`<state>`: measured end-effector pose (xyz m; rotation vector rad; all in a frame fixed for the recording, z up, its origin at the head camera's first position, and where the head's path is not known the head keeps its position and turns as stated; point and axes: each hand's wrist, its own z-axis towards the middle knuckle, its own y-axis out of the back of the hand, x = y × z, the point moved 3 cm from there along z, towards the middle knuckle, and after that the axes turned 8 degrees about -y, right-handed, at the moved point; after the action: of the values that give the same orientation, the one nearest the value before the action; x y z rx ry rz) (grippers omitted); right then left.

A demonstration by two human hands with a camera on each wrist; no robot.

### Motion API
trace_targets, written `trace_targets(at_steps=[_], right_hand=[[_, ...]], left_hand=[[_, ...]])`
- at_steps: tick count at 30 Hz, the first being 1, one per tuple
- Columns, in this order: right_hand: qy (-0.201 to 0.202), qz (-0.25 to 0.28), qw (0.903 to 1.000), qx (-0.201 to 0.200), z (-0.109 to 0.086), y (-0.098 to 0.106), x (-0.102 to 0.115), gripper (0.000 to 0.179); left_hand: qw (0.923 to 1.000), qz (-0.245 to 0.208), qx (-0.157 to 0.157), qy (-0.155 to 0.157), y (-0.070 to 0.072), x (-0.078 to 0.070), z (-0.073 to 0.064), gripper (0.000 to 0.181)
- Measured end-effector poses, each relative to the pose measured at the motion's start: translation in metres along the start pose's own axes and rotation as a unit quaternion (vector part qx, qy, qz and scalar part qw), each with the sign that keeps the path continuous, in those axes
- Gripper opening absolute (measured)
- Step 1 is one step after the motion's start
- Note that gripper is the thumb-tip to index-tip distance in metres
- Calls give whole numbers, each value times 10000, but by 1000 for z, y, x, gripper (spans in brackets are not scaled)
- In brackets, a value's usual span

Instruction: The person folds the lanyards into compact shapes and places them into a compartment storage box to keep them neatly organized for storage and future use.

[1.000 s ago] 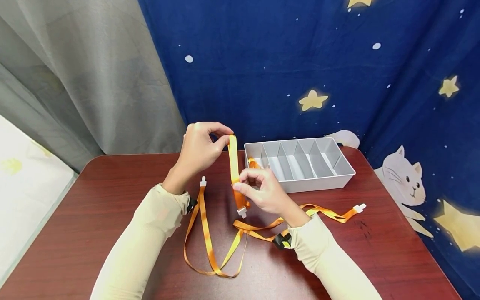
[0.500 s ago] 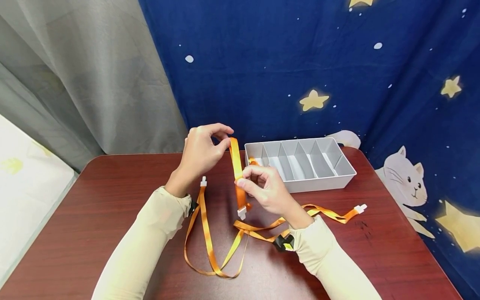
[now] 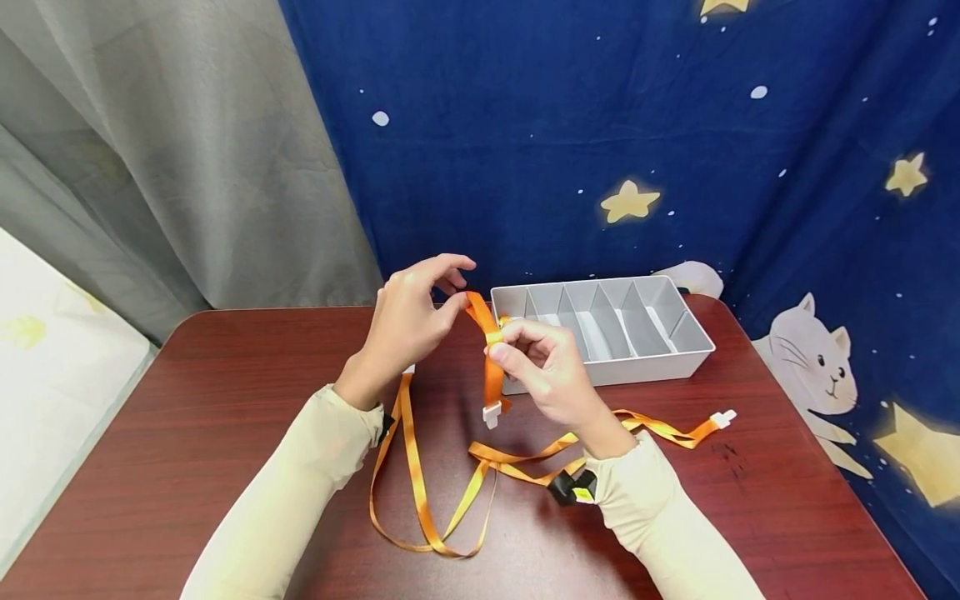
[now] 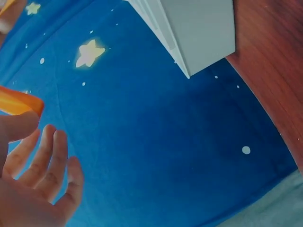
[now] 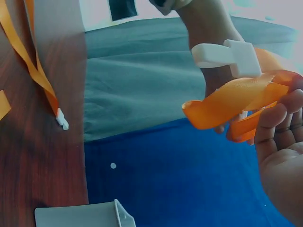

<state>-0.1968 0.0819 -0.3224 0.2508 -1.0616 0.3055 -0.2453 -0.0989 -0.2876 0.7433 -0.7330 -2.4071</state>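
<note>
An orange lanyard [image 3: 493, 383], folded into a short band, is held up between both hands over the table. My left hand [image 3: 408, 315] holds its upper end at the thumb tip, the index finger lifted away from it. Lower down, my right hand [image 3: 551, 367] pinches the folded strap between thumb and fingers. A white plastic clip [image 3: 491, 415] hangs from the bottom of the band. In the right wrist view, the strap's loops [image 5: 227, 101] curl out from the right fingertips. The left wrist view has the strap's end [image 4: 21, 101] against the left thumb.
Behind the right hand stands a grey divided tray [image 3: 645, 367], with a bit of orange strap in its left compartment. Two loose lanyards lie on the brown table [image 3: 225, 433], one [image 3: 416, 467] towards the left, another [image 3: 660, 427] towards the right. A blue curtain [image 3: 480, 150] hangs behind.
The left hand has come down and right, nearer the right hand, which has risen slightly. The strap between them now bends over to the left and looks shorter.
</note>
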Motion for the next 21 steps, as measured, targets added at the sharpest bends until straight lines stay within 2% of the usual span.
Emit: trace_targets(at_steps=[6, 11, 17, 21], right_hand=[[-80, 461, 9982, -381, 1, 6, 5, 7], [-145, 819, 9951, -536, 1, 9, 6, 8], [-231, 840, 9925, -858, 3, 12, 8, 26], [-175, 891, 9910, -982, 4, 14, 11, 26]], left_hand=[[9990, -25, -135, -433, -4, -9, -6, 21], [9977, -162, -144, -646, -9, -12, -13, 17], [9951, -471, -144, -860, -15, -15, -20, 15], [9932, -520, -195, -1019, -17, -19, -24, 15]])
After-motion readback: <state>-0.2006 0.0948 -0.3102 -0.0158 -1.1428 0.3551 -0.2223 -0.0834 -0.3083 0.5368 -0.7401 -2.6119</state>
